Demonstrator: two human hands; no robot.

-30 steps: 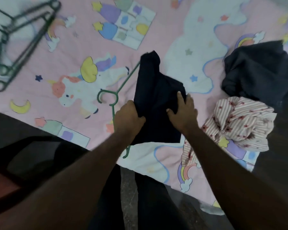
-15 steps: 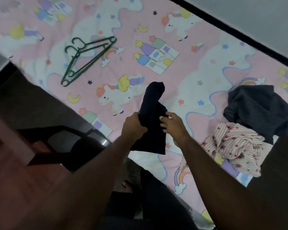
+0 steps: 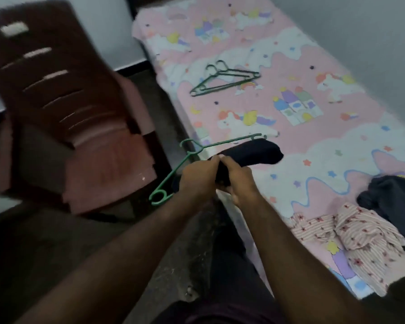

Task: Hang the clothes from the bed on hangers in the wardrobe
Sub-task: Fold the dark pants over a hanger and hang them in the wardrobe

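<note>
Head camera looks down at both hands meeting over the bed's [image 3: 297,64] near left edge. The left hand [image 3: 198,177] and right hand [image 3: 239,182] both curl round a folded navy garment [image 3: 257,153], which is draped over a green hanger [image 3: 229,142] that juts out past the edge. Two more green hangers [image 3: 225,79] lie toward the far left corner. A pink striped garment [image 3: 358,232] and a dark grey garment [image 3: 393,197] sit at the near right edge. A maroon plastic chair [image 3: 68,113] stands beside the bed.
</note>
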